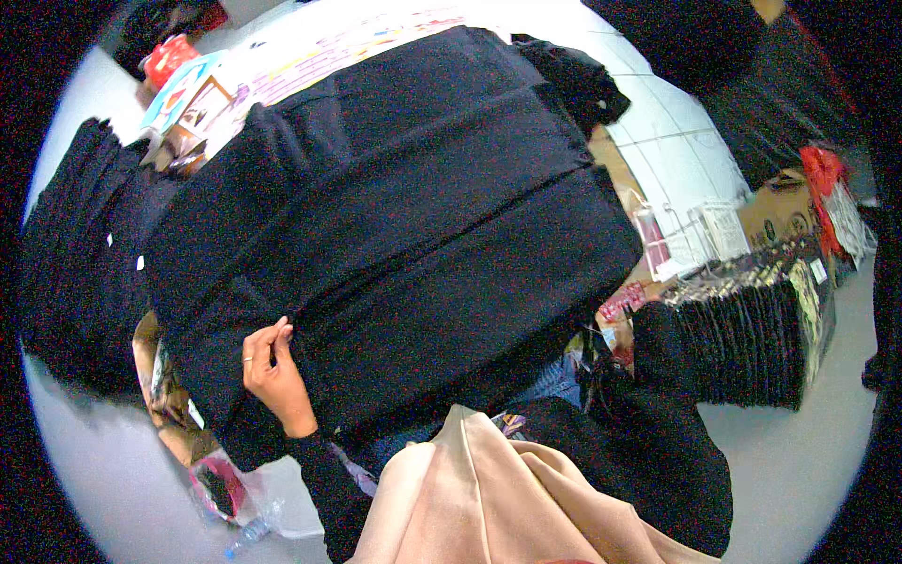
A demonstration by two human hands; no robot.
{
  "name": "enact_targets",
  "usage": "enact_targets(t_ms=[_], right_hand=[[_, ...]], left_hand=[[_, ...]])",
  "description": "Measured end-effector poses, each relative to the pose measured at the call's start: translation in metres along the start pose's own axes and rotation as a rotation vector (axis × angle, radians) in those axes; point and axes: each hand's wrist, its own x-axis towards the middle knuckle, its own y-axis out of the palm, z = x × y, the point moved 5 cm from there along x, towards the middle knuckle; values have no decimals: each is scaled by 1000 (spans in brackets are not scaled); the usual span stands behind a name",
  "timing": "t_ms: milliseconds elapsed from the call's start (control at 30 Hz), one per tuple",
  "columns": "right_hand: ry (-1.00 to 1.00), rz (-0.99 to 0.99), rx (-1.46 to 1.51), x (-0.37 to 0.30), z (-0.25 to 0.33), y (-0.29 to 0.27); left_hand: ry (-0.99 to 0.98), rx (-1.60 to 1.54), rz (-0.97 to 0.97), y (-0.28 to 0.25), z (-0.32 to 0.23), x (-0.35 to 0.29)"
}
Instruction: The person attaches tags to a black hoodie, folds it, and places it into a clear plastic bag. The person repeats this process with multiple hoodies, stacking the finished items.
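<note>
A wide black piece of cloth, likely a garment (451,226), lies spread before me, with a long fold running diagonally across its middle. At its near left part is my left hand (275,376), thumb and forefinger pinched together on the dark fabric; a ring shows on one finger. My right sleeve reaches up to the cloth's near right edge, but the hand itself is out of sight. Another dark bunched piece of cloth (578,80) sits at the far right corner.
Piles of black cloth (80,273) stand at the left. To the right is a plastic-wrapped stack of folded black items (742,338), near a red bag (827,193). A framed picture (204,103) leans at the far left. On the floor, lower left, lies a plastic bottle (249,538).
</note>
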Motion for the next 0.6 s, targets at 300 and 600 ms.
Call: enact_targets(t_ms=[300,600], right_hand=[[29,-6,-96,-39,5,24],[4,-83,-108,-42,-8,8]], left_hand=[[-380,-371,-112,7,25,-10],[-102,-204,2,10,2,-4]])
